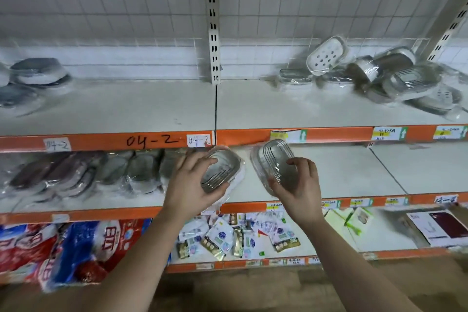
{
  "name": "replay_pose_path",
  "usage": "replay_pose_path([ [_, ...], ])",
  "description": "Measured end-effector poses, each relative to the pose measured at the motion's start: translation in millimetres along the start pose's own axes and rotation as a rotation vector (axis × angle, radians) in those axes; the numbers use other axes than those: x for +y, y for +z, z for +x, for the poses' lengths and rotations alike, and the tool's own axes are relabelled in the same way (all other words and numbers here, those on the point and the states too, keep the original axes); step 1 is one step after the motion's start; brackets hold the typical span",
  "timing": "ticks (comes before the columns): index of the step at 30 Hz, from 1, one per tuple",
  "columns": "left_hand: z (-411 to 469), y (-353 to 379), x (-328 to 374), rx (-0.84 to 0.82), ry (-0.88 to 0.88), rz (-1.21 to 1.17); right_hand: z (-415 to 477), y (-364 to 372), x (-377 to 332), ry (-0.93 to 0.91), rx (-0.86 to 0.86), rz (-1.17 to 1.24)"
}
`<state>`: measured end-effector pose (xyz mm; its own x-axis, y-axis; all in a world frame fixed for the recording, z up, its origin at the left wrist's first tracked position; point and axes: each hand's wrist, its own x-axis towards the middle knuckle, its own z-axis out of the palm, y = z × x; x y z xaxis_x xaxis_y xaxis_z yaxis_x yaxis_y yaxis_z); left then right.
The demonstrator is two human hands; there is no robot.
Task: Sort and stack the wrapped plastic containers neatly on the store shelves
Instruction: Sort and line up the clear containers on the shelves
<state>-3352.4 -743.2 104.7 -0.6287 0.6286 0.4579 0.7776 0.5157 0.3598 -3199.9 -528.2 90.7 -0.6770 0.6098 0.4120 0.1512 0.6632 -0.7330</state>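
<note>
My left hand (193, 186) grips a clear wrapped oval container (222, 171) over the middle shelf (354, 172), just right of a row of wrapped containers (83, 175) standing on edge. My right hand (300, 189) holds a second clear wrapped container (274, 162), tilted upright, a little to the right of the first. A loose heap of wrapped containers (395, 81) lies at the right end of the upper shelf (278, 109). A small stack of grey wrapped containers (35, 76) sits at the upper shelf's left end.
A slotted white upright (213, 20) divides the shelf bays before a wire grid back. Orange shelf edges carry price tags (386, 133). The bottom shelf holds red and blue bags (63, 251), small packets (228, 235) and a flat box (440, 228).
</note>
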Motion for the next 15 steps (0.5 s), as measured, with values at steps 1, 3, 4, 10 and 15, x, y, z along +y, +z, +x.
replay_pose_path([
  [1,-8,5,-3,-0.017,-0.016,0.004,-7,4,4,0.006,-0.013,-0.009],
  [3,-23,18,-9,-0.036,-0.032,0.014,-17,13,13,0.017,-0.030,-0.021],
  [4,-30,26,-13,-0.042,-0.036,0.018,-21,18,19,0.021,-0.044,-0.030],
  [10,-59,80,-36,-0.052,-0.143,0.014,-27,62,73,0.094,-0.197,-0.066],
  [15,-83,127,-62,-0.066,-0.239,0.049,-24,105,115,0.171,-0.235,-0.082],
])
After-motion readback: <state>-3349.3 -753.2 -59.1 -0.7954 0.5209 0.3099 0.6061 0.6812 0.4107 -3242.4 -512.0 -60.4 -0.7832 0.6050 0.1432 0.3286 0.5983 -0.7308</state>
